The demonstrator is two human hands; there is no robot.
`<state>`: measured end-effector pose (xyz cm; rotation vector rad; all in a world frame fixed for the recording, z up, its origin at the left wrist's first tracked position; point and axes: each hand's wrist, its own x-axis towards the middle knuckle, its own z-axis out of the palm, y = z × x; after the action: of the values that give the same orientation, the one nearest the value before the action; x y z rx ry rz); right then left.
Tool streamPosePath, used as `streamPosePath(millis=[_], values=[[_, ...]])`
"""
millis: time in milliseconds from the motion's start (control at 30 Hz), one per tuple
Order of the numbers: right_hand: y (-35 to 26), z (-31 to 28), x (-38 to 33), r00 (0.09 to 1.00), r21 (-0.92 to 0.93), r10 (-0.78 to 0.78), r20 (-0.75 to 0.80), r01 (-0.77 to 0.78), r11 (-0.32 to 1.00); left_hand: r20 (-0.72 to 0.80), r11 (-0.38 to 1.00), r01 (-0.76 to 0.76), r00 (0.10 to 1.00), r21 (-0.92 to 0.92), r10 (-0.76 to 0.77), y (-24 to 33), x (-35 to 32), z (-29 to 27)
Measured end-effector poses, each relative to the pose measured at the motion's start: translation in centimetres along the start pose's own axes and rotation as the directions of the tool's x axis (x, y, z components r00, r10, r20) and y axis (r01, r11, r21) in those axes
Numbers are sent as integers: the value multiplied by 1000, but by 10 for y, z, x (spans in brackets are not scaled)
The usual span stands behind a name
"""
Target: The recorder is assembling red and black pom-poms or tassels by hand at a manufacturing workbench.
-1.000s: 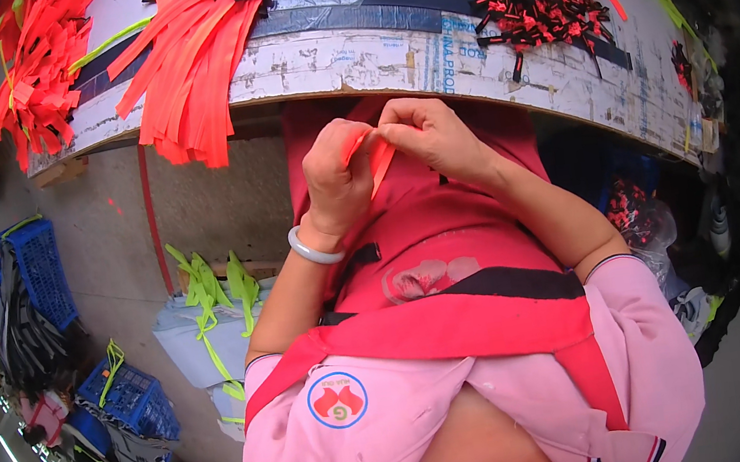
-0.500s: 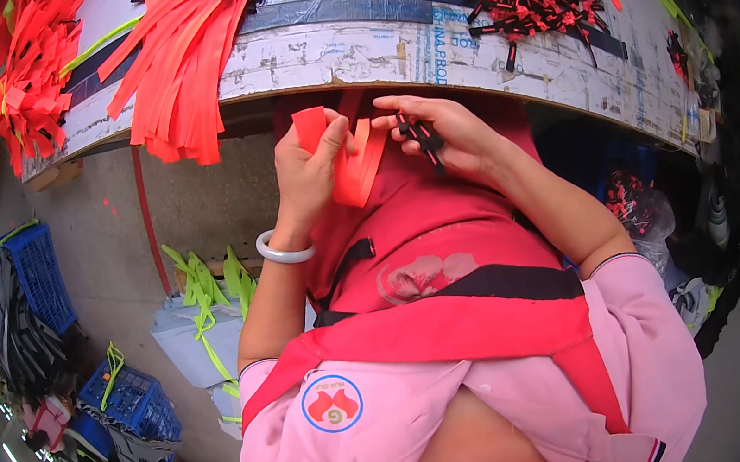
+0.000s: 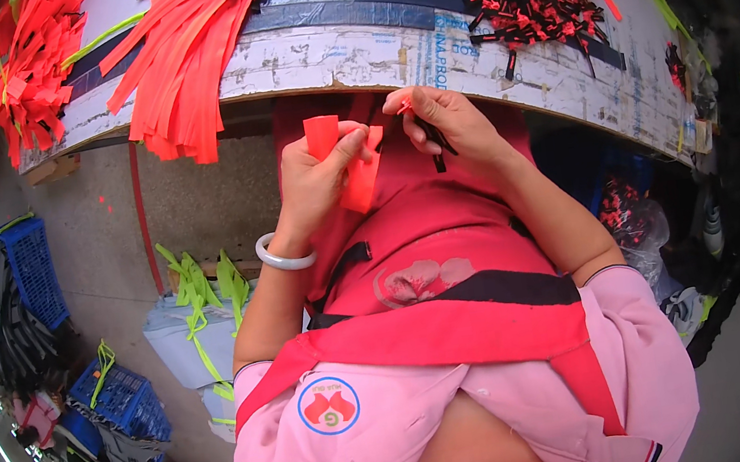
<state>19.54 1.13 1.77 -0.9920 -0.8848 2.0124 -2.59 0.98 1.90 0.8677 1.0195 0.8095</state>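
Nearest the camera, a pink shirt and a red apron (image 3: pixel 458 331) are seen, with both forearms raised over the lap. A pale bangle (image 3: pixel 285 256) is worn on the left wrist. The left hand (image 3: pixel 316 177) is closed on a folded orange strip (image 3: pixel 347 164), the fingers pinched tight around its upper part while the rest hangs down over the apron. Just beside it, the right hand (image 3: pixel 454 122) is held with fingers narrowed on a small black clip (image 3: pixel 435 143), which points downward below the fingertips; a scrap of orange is also nipped at the fingertips. The two hands are near each other, just below the bench (image 3: pixel 346 52) edge. Farther off, on the bench, a bundle of orange strips (image 3: pixel 178 51) is draped over the edge, a heap of orange pieces (image 3: pixel 30 65) lies to the left, and a pile of black clips (image 3: pixel 537 8) lies to the right. Blue crates (image 3: pixel 29 266) stand on the floor at far left.
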Motion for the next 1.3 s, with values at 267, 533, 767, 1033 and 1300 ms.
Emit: streamPosePath(millis=[267, 533, 767, 1033, 1300], values=[[-3, 17, 4, 997, 262, 72, -5, -68, 963, 22, 999, -3, 1000, 44, 2, 8, -2, 2], [-14, 30, -4, 996, -59, -5, -84, 1, 998, 67, 999, -7, 998, 31, 5, 10, -5, 3], [-15, 27, -5, 993, -193, -99, -71, 83, 978, 118, 999, -18, 993, 40, 14, 3, -4, 7], [-13, 32, -1, 991, -172, -37, -131, 14, 985, 119, 999, -12, 993, 45, 7, 7, -1, 1], [-15, 29, -5, 972, -231, -12, -233, -43, 972, 125, 1000, -9, 992, 29, 5, -5, -3, 1]])
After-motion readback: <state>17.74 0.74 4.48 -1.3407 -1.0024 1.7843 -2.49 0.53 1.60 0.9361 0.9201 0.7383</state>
